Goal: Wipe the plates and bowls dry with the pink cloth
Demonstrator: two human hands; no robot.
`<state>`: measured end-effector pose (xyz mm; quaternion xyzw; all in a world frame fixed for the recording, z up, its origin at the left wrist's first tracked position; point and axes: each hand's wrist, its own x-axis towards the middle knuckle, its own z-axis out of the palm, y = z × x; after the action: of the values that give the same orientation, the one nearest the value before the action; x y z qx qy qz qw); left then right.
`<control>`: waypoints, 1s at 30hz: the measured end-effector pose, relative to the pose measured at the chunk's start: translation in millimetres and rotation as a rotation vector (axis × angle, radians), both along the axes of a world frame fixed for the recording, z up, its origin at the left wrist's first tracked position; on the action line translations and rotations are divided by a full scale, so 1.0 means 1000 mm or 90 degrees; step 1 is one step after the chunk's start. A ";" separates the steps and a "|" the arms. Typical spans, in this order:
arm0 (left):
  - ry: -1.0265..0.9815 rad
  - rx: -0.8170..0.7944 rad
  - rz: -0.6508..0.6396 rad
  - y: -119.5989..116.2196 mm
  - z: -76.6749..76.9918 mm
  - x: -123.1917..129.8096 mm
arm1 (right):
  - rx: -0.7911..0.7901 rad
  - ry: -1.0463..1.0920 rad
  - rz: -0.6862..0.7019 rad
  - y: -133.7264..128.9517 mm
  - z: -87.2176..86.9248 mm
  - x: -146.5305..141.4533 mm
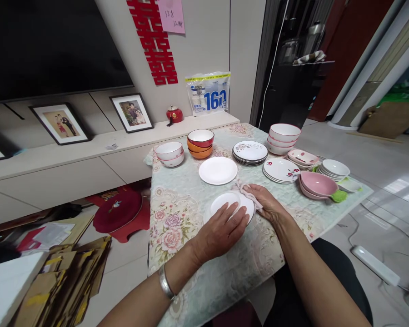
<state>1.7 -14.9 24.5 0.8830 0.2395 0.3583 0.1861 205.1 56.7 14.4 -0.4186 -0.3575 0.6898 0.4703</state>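
My left hand (221, 229) lies over a small white plate (247, 206) and holds it, its fingers stretched across the surface; the thumb is hard to make out. Another white round dish (218, 200) shows at its left, partly overlapping and partly covered by my fingers. My right hand (264, 202) is closed on a pale pink cloth (243, 187), which is bunched against the far right rim of the small plate. Just beyond lies a larger plain white plate (218, 170), apart from both hands.
Behind stand white bowls (169, 154), orange and red bowls (200, 144) and dark-edged plates (250, 152). To the right are flowered plates (281, 170), stacked bowls (284, 138), pink leaf-shaped dishes (317, 184) and small white bowls (334, 168). A flowered tablecloth (172, 227) covers the table.
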 end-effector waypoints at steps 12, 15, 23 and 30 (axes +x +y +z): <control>0.101 0.068 0.159 -0.010 -0.018 -0.002 | -0.049 0.015 -0.016 -0.001 -0.003 -0.005; 0.042 0.059 0.387 -0.017 -0.023 0.002 | -0.058 0.027 -0.023 -0.001 -0.002 -0.006; -0.363 -0.410 0.620 -0.018 -0.014 0.009 | -0.040 0.082 -0.023 -0.003 -0.001 -0.010; -0.882 -0.814 0.189 -0.019 0.006 0.004 | -0.033 0.063 -0.009 -0.001 0.001 -0.005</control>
<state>5.4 -33.8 30.7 0.1659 0.3365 0.6227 0.6867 199.7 55.3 15.6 -0.3987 -0.3129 0.7150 0.4815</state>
